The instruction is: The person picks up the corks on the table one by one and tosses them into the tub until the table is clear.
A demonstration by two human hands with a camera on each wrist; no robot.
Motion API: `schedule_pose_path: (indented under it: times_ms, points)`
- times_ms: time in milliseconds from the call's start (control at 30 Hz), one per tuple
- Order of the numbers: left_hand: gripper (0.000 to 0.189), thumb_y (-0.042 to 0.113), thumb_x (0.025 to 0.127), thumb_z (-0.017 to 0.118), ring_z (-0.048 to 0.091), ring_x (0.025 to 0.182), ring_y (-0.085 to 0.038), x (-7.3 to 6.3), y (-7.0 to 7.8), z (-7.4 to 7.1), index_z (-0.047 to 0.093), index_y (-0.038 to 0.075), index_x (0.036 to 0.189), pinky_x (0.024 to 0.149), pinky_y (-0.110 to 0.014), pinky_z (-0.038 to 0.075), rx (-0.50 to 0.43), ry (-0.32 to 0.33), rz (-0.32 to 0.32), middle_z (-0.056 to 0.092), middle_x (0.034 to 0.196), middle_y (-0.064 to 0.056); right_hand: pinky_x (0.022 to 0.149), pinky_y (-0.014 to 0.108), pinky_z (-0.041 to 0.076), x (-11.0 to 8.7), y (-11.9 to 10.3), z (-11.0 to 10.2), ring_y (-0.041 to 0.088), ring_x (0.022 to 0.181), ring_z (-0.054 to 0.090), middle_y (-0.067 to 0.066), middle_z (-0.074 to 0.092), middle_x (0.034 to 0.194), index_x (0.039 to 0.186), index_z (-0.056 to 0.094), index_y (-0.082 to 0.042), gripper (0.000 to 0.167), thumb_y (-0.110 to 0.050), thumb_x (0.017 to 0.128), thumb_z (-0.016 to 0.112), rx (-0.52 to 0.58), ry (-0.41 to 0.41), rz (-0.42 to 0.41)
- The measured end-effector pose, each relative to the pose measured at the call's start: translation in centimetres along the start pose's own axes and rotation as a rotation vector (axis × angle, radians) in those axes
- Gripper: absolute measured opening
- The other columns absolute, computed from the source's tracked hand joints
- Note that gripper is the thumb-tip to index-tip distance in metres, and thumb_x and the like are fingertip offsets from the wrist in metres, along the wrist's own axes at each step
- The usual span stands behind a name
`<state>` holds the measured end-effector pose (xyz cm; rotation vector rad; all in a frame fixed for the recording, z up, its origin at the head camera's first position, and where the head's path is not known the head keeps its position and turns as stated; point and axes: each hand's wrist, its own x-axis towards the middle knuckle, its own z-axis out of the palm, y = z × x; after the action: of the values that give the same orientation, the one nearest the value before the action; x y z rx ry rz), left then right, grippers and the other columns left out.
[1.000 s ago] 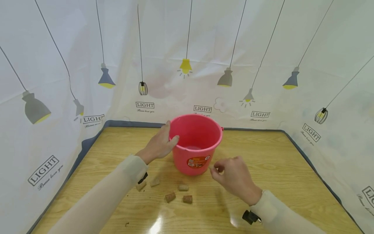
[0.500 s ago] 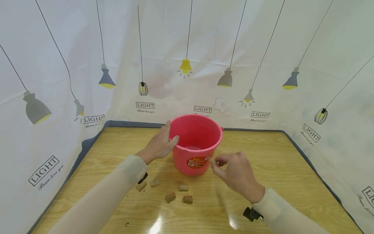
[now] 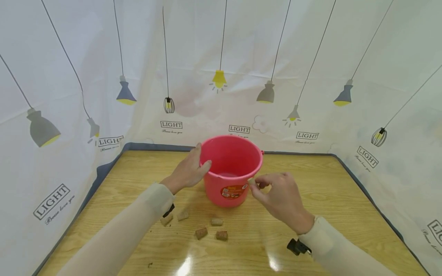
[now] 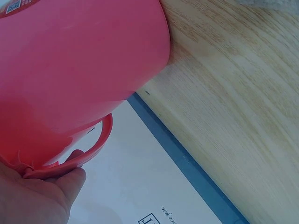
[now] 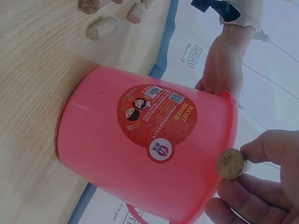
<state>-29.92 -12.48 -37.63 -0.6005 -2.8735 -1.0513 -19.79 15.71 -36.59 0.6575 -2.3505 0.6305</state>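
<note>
A pink plastic bucket [image 3: 213,188] stands upright on the table, an orange-red round label on its front. My left hand [image 3: 188,168] grips its rim on the left side; in the left wrist view the fingers also lie at the bucket's handle [image 4: 103,135]. Between thumb and fingers my right hand [image 3: 281,201] pinches a cork [image 5: 231,164], held just outside the bucket's right side, a little below rim height. Several more corks lie in front of the bucket: a pale cork [image 3: 216,221], two browner corks [image 3: 201,233], and a pair of light corks [image 3: 167,219] near my left sleeve.
The wooden table [image 3: 310,180] has a dark blue edge [image 3: 297,153] at the back and sides. White sheeting [image 3: 197,50] printed with hanging lamps encloses it on three sides. Small dark specks dot the tabletop at the front left.
My right hand has risen along the bucket's right side towards the rim, pinching the cork. The left hand, bucket and corks on the table have stayed in place.
</note>
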Motion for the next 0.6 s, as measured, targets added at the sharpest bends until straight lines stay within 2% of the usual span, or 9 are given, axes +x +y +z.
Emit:
schedule_pose_path:
  times_ms: [233, 600]
  points:
    - [0.085, 0.041, 0.104, 0.047, 0.05, 0.127, -0.033, 0.1, -0.1, 0.1, -0.001, 0.004, 0.164, 0.104, -0.057, 0.048, 0.0, -0.003, 0.001, 0.032, 0.159, -0.017, 0.078, 0.045, 0.045, 0.6, 0.0, -0.4, 0.014, 0.069, 0.068, -0.005, 0.075, 0.076, 0.086, 0.082, -0.01, 0.007, -0.016, 0.084, 0.084, 0.003, 0.012, 0.012]
    - [0.085, 0.041, 0.104, 0.046, 0.048, 0.131, -0.034, 0.1, -0.2, 0.1, -0.001, 0.003, 0.164, 0.106, -0.058, 0.046, 0.004, -0.001, 0.0, 0.03, 0.161, -0.018, 0.077, 0.041, 0.042, 1.9, 0.0, -0.1, 0.01, 0.066, 0.063, -0.006, 0.073, 0.074, 0.085, 0.081, -0.011, 0.012, -0.022, 0.09, 0.078, 0.013, 0.062, 0.015]
